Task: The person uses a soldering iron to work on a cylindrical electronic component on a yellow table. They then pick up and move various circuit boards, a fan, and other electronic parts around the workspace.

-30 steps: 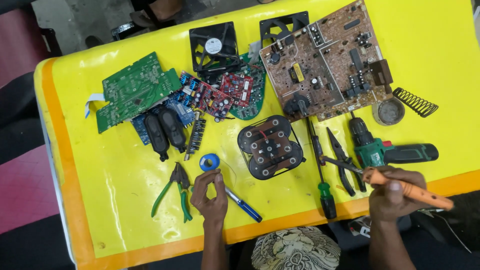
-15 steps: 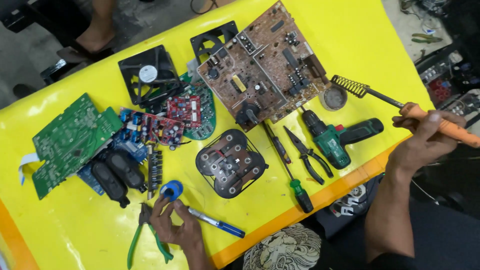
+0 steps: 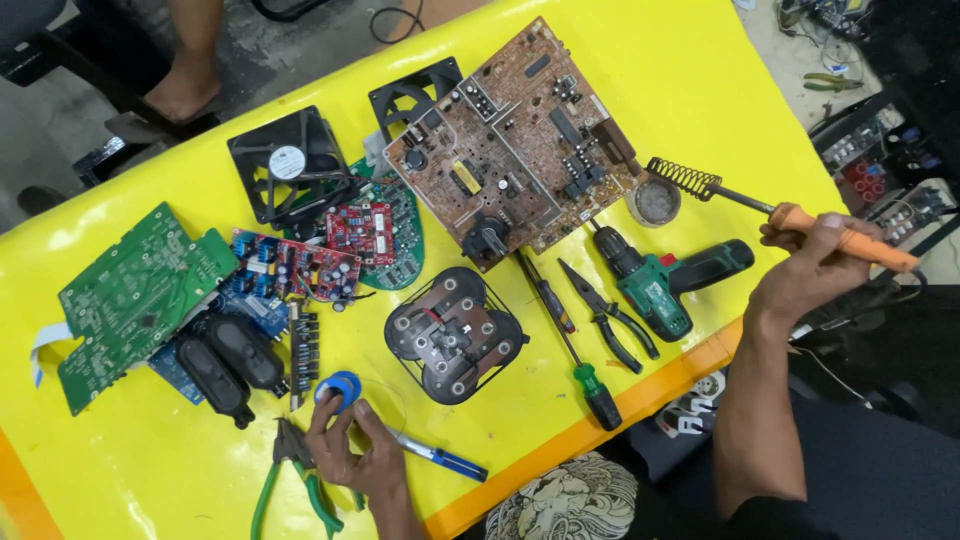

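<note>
Right hand point(image 3: 805, 275) clamps one soldering iron point(image 3: 840, 238); left hand point(image 3: 350, 448) fingers one blue spool point(image 3: 338, 388); two fans point(image 3: 285, 165)

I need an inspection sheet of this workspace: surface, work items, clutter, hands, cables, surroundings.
Surface: yellow table cover with orange edge, crowded.
Work items: orange-handled soldering iron, tip in a coiled metal stand; blue solder spool.
Clutter: large brown circuit board, green circuit board, black square fan, green cordless drill, black pliers, green-handled screwdriver, green-handled cutters, blue pen.
Hands: right hand grips the iron; left hand touches the spool.
Cables: white ribbon cable at the green board.
Surroundings: another person's foot on the floor.
</note>
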